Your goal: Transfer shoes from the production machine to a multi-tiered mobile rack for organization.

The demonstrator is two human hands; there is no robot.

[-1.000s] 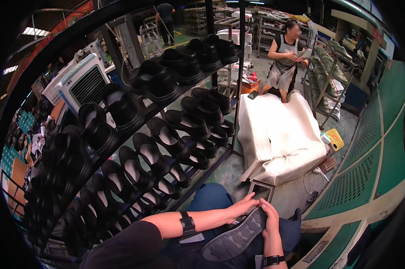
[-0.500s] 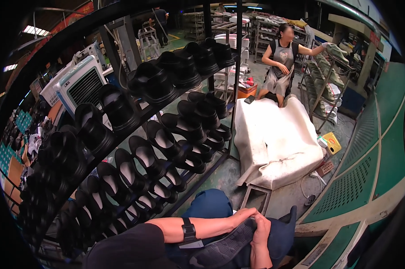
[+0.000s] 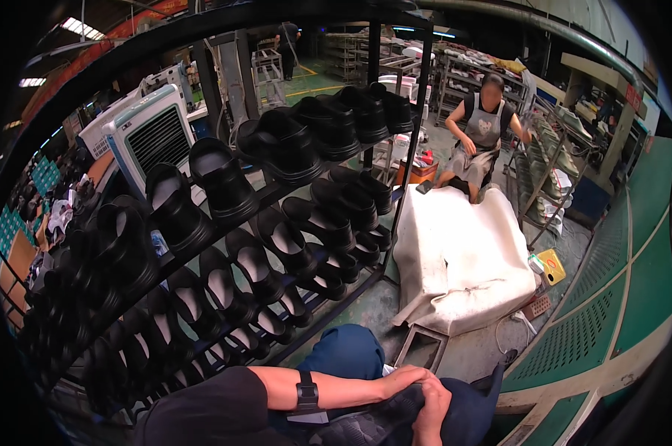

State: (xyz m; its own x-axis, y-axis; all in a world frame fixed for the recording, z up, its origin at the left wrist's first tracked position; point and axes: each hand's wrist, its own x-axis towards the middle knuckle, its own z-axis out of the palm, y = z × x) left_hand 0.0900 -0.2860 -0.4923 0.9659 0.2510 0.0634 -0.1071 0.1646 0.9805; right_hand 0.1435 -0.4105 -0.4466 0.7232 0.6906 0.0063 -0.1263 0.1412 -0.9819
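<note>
Left hand (image 3: 405, 380) and right hand (image 3: 433, 406) clasp the shoe (image 3: 397, 408) (sole (image 3: 357, 429) showing), slanting lengthwise forward-right.

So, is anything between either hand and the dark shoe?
Nothing visible: the left hand lies over the far end of the dark shoe and the right hand wraps its right side. Contact beneath is hidden.
</note>
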